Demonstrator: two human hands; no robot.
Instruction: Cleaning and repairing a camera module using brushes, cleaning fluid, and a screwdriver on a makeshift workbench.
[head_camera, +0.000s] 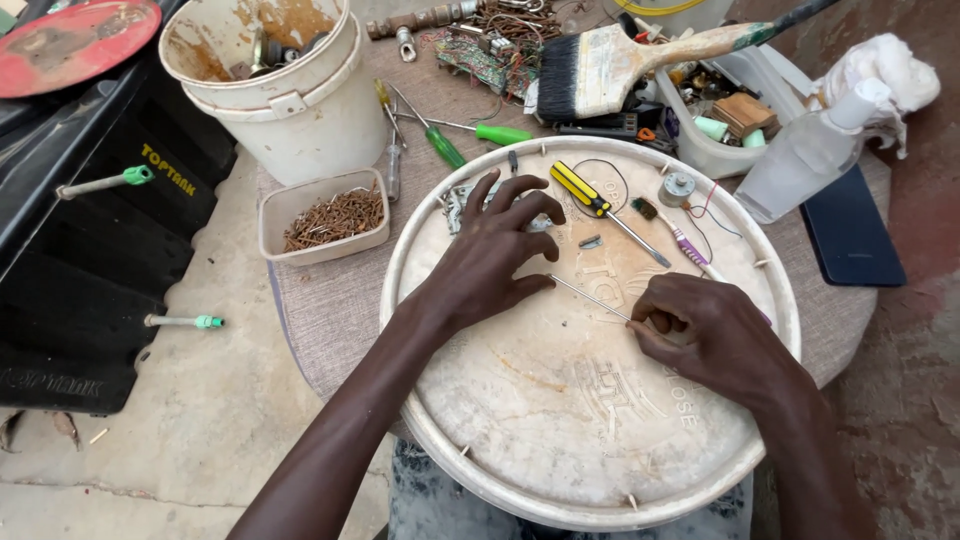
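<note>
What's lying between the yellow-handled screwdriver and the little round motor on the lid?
In the head view, a thin black wire loop lies on the lid between the yellow-handled screwdriver and the round motor.

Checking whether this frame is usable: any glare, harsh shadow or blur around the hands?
Head view: soft, even daylight, no glare on the round lid; only faint shadows under the left hand and right hand; both sharp; edges bow slightly from the wide lens.
</note>
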